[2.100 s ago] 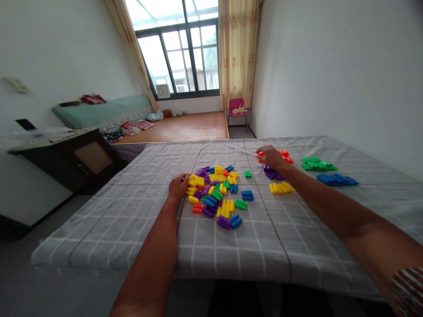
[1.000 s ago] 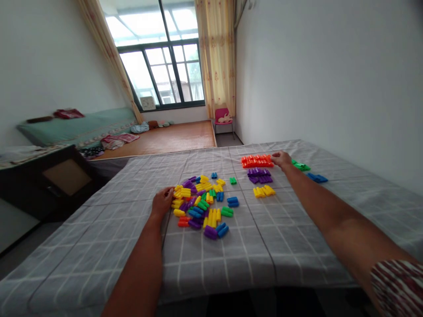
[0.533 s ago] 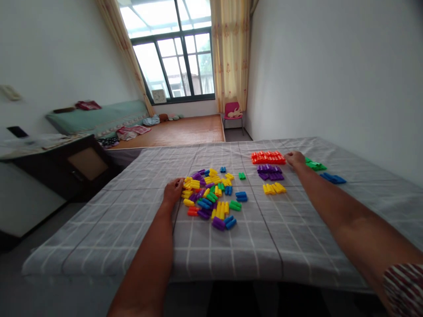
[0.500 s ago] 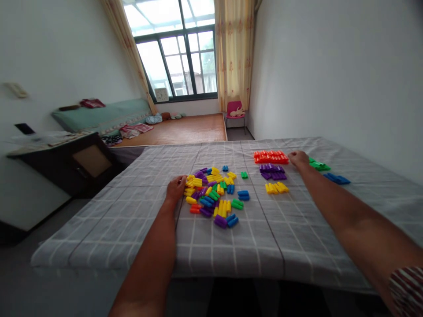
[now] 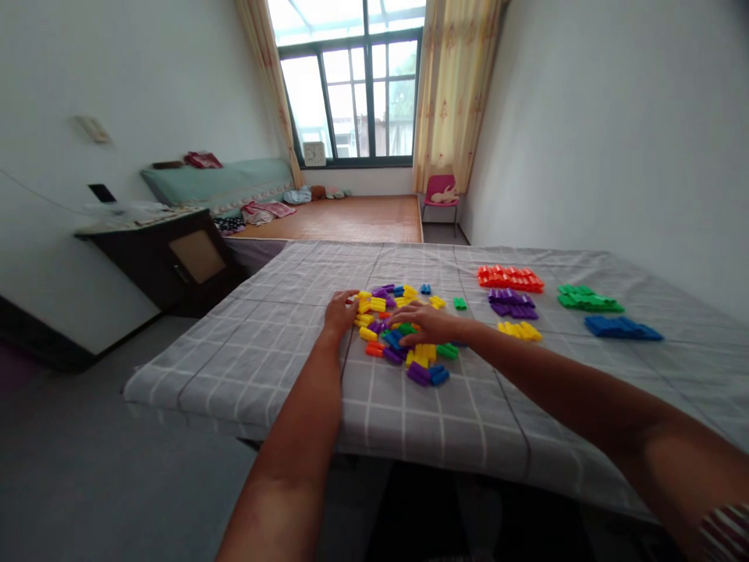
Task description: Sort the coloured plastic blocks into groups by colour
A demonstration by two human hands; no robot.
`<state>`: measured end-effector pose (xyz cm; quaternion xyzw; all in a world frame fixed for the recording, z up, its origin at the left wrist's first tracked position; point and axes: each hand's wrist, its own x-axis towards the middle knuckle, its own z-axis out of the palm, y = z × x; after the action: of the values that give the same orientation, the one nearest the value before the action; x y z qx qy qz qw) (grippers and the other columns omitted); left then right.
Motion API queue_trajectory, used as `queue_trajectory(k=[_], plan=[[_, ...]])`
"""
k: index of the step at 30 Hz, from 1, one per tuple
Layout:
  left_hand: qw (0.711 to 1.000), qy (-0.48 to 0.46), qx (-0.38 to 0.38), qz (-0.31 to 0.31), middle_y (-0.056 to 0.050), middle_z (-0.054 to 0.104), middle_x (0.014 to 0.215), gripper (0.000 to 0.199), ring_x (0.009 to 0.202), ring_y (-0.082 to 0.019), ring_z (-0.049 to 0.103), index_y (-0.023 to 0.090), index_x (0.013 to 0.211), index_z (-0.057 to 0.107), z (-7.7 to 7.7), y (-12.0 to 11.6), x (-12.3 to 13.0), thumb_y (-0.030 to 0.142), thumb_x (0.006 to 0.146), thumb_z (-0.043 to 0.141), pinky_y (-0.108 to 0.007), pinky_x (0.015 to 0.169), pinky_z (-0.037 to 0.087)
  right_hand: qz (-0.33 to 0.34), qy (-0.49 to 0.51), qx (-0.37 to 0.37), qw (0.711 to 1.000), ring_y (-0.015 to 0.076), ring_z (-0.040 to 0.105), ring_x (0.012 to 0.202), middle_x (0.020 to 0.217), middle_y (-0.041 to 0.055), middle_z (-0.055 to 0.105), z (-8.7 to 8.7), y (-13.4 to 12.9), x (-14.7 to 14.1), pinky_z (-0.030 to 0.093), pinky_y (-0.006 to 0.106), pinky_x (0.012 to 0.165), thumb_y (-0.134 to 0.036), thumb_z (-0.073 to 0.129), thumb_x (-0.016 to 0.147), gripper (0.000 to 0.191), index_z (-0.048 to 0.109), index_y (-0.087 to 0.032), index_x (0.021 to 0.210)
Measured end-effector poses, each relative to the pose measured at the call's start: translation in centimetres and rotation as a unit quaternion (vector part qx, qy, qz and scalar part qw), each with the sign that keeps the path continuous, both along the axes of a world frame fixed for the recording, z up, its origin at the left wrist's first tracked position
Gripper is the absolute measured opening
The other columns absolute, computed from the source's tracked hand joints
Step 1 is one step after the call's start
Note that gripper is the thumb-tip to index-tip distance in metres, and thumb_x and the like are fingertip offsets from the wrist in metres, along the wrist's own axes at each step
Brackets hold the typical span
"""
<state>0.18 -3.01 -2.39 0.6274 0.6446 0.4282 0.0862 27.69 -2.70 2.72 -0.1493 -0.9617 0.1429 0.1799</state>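
Note:
A mixed pile of small plastic pieces [image 5: 380,304], like short paired tubes in yellow, purple, blue, green and orange, lies on the checked cloth. At its left edge rests my left hand [image 5: 341,311], open, fingertips against yellow pieces. My right hand [image 5: 426,321] is over the middle of the pile with its fingers apart and pointing down, hiding some pieces. Sorted by colour to the right are an orange-red group [image 5: 510,279], a purple group [image 5: 512,304], a yellow group [image 5: 520,331], a green group [image 5: 590,299] and a blue group [image 5: 623,328].
The grey checked cloth [image 5: 246,343] covers the table to its front edge. Beyond stand a bed [image 5: 363,218] and a pink chair [image 5: 441,190] by the window. A dark cabinet [image 5: 157,257] is at the left, and a white wall rises on the right.
My right hand has moved left from beside the orange-red group to the mixed pile, and its fingers have spread. The whole view has shifted; my left hand stays at the pile's left edge.

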Motion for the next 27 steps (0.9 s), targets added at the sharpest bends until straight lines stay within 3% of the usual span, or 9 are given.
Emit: queue_trajectory(k=[3,7,10,14,18,20,24,27], plan=[[1.000,0.001,0.006,0.006,-0.009,0.063,0.107,0.029,0.078,-0.013,0.064,0.016,0.108,0.068,-0.1,0.0,-0.2,0.024,0.085,0.052,-0.027,0.079,0.052,0.032,-0.020,0.003,0.999,0.0241,0.055,0.115,0.123,0.0067,0.063,-0.4,0.4,-1.1,0.041,0.038,0.099,-0.028,0.071,0.075,0.042,0.066,-0.026,0.117],[1.000,0.006,0.009,0.001,-0.009,0.064,0.104,0.030,0.079,-0.014,0.063,0.016,0.109,0.068,-0.2,0.3,-0.1,0.021,0.086,0.050,-0.027,0.080,0.051,-0.069,0.001,-0.042,0.997,0.0202,0.063,0.092,0.102,0.0074,0.069,-0.3,3.0,-0.1,0.048,0.033,0.083,-0.020,0.059,0.081,0.027,0.070,-0.019,0.106],[1.000,-0.003,0.004,0.003,-0.010,0.063,0.105,0.031,0.079,-0.014,0.063,0.015,0.110,0.067,-0.2,0.5,0.0,0.020,0.085,0.049,-0.027,0.078,0.052,-0.130,0.028,-0.053,0.990,0.0192,0.063,0.089,0.098,0.0070,0.070,-0.1,3.9,1.0,0.048,0.032,0.082,-0.022,0.056,0.083,0.024,0.070,-0.019,0.102],[1.000,-0.009,0.004,0.004,-0.010,0.063,0.107,0.031,0.078,-0.014,0.063,0.014,0.109,0.067,0.0,0.6,0.1,0.021,0.085,0.049,-0.027,0.076,0.052,-0.177,0.093,-0.134,0.971,0.0166,0.064,0.081,0.093,0.0046,0.071,-0.2,3.0,2.4,0.050,0.029,0.073,-0.023,0.054,0.082,0.033,0.066,-0.018,0.112],[1.000,-0.003,-0.001,0.008,-0.009,0.065,0.106,0.030,0.080,-0.015,0.063,0.017,0.108,0.068,0.3,0.4,0.1,0.022,0.084,0.049,-0.027,0.077,0.052,-0.189,0.144,-0.236,0.942,0.0148,0.063,0.069,0.082,0.0026,0.070,-0.2,0.8,4.6,0.050,0.026,0.063,-0.024,0.053,0.078,0.033,0.067,-0.016,0.107],[1.000,-0.001,-0.003,0.011,-0.009,0.065,0.106,0.031,0.081,-0.015,0.064,0.016,0.108,0.068,0.4,0.4,0.1,0.023,0.084,0.049,-0.027,0.077,0.052,-0.200,0.135,-0.217,0.946,0.0149,0.063,0.070,0.082,0.0022,0.071,-0.1,-0.7,6.2,0.050,0.026,0.065,-0.021,0.056,0.075,0.032,0.068,-0.016,0.103],[1.000,-0.008,-0.011,0.013,-0.010,0.066,0.107,0.034,0.082,-0.016,0.065,0.015,0.109,0.068,0.5,0.4,-0.1,0.026,0.084,0.048,-0.027,0.072,0.052,-0.242,0.078,-0.106,0.961,0.0150,0.063,0.072,0.090,0.0037,0.071,-0.2,-3.7,10.1,0.050,0.027,0.070,-0.013,0.055,0.072,0.032,0.072,-0.019,0.098],[1.000,-0.008,-0.018,0.013,-0.009,0.068,0.105,0.035,0.082,-0.017,0.065,0.016,0.109,0.068,0.6,0.5,-0.2,0.027,0.083,0.047,-0.026,0.070,0.053,-0.246,0.030,-0.078,0.966,0.0173,0.065,0.080,0.099,0.0065,0.070,-0.8,-5.2,12.6,0.051,0.030,0.077,-0.009,0.052,0.071,0.038,0.071,-0.019,0.102]])
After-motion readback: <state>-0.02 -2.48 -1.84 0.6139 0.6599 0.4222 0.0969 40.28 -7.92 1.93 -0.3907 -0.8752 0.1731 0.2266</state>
